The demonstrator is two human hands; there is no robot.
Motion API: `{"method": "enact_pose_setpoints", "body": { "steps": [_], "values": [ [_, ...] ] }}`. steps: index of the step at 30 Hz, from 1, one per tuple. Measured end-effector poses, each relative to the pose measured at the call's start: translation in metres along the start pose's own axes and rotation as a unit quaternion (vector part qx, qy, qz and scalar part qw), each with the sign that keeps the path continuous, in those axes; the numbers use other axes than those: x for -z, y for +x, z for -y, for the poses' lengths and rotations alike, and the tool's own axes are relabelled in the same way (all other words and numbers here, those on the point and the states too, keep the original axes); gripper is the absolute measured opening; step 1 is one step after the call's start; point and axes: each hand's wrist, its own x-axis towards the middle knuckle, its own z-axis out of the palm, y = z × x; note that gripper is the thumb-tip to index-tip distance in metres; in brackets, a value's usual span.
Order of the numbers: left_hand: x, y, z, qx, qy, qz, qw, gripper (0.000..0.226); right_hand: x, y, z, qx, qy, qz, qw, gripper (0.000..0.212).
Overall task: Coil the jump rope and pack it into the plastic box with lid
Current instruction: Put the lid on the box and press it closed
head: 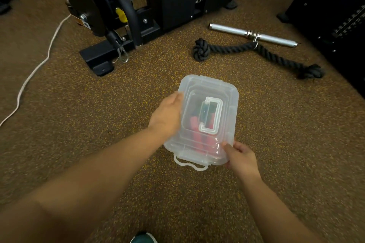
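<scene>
A clear plastic box (pixel 227 116) sits on the speckled brown floor with its lid (pixel 197 89) on top, a fold-down handle in the lid's middle. Through the plastic I see the jump rope's red handles (pixel 197 136) and some dark cord. My left hand (pixel 167 114) rests on the lid's left edge, fingers over the rim. My right hand (pixel 240 154) pinches the lid's near right corner. A white latch (pixel 189 163) sticks out loose at the near end of the box.
A black thick rope attachment (pixel 237 48) and a silver metal bar (pixel 252 34) lie on the floor beyond the box. Black gym machines (pixel 118 25) stand at the back and right. A white cord (pixel 39 63) runs along the left. A shoe tip (pixel 143 238) shows at the bottom.
</scene>
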Motion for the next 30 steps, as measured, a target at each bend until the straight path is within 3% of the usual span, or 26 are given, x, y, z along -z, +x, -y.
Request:
{"method": "enact_pose_setpoints", "body": {
  "steps": [2, 4, 8, 12, 21, 30],
  "values": [
    [-0.005, -0.015, 0.0, -0.147, 0.073, 0.035, 0.986, 0.07, -0.003, -0.002, -0.003, -0.04, 0.069, 0.002, 0.997, 0.028],
    [-0.011, -0.029, 0.006, -0.218, 0.112, 0.102, 0.964, 0.061, -0.008, -0.003, -0.011, -0.095, 0.103, 0.022, 0.99, 0.04],
    [-0.012, -0.039, 0.018, -0.237, 0.183, 0.18, 0.937, 0.113, -0.022, -0.009, -0.023, -0.148, 0.144, 0.124, 0.971, 0.06],
    [-0.012, -0.039, 0.015, -0.25, 0.235, 0.182, 0.921, 0.142, -0.023, -0.012, -0.022, -0.134, 0.159, 0.117, 0.971, 0.052],
    [-0.011, -0.039, 0.015, -0.24, 0.163, 0.175, 0.941, 0.12, -0.013, -0.011, -0.012, -0.189, 0.157, 0.142, 0.959, 0.05],
    [-0.004, -0.037, 0.009, -0.211, 0.095, 0.23, 0.945, 0.103, -0.016, -0.01, -0.01, -0.16, 0.098, 0.129, 0.974, 0.053]
  ]
}}
